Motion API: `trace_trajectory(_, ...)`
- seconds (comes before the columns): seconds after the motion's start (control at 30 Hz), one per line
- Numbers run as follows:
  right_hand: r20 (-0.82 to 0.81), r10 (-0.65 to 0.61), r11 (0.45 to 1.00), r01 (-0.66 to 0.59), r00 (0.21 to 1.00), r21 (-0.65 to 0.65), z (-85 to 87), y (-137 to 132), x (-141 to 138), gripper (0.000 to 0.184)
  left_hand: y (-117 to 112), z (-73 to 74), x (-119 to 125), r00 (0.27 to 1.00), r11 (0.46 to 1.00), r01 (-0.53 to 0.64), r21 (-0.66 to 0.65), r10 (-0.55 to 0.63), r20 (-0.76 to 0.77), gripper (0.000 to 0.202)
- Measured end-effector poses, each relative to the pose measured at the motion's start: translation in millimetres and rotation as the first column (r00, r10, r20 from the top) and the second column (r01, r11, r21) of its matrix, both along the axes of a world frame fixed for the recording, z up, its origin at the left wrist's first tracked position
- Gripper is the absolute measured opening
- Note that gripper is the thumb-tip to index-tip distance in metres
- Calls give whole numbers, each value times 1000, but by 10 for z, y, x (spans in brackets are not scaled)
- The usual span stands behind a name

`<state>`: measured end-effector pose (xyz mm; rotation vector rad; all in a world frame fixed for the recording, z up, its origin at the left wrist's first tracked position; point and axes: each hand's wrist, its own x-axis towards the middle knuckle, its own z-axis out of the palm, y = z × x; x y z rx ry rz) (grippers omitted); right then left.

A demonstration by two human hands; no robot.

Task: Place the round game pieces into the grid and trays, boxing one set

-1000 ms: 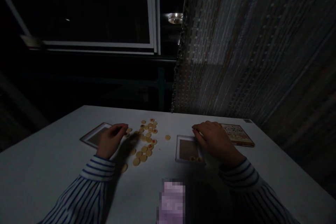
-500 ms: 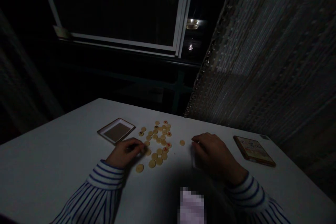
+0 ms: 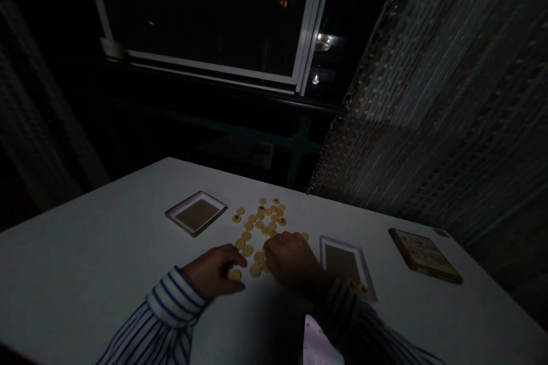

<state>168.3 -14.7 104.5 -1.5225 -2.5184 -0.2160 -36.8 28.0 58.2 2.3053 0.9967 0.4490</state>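
Several small round yellow tokens (image 3: 263,222) lie scattered on a white table (image 3: 85,274), some with red marks. My left hand (image 3: 216,271) rests at the near edge of the pile, its fingers curled over one token (image 3: 234,275). My right hand (image 3: 291,259) lies on the pile's right side, fingers bent down onto tokens. Both wrists wear blue-striped sleeves. The light is dim, so what the fingers hold stays unclear.
A shallow square tray (image 3: 196,213) sits left of the pile and a second tray (image 3: 346,262) with a few tokens right of it. A flat printed box (image 3: 424,255) lies far right. Behind are a dark window (image 3: 205,17) and a bead curtain (image 3: 449,97).
My right hand moved left off the right tray onto the token pile, uncovering that tray. My left hand drew nearer, down to a token at the pile's near edge. The camera turned slightly.
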Motion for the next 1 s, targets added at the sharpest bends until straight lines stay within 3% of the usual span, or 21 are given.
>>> trace_trajectory(0.2, -84, 53, 996, -46, 995, 82, -286, 49, -62, 17, 15, -26, -4, 1000, 1000, 20, 19, -20, -10, 33)
trace_trajectory(0.53, -145, 78, 995, -67, 986, 75, -317, 4, -36, 18, 12, 42, 16, 1000, 1000, 20, 23, -20, -3, 21)
trace_trajectory(0.8, -175, 80, 994, -64, 981, 93, -339, 7, -25, 19, 36, 128, 35, 950, 982, -188, -9, 185, 252, 25)
trace_trajectory(1.0, -182, 80, 993, -64, 980, 96, -341, -4, -36, 18, 75, 109, 49, 825, 929, -284, -235, 362, 433, 30)
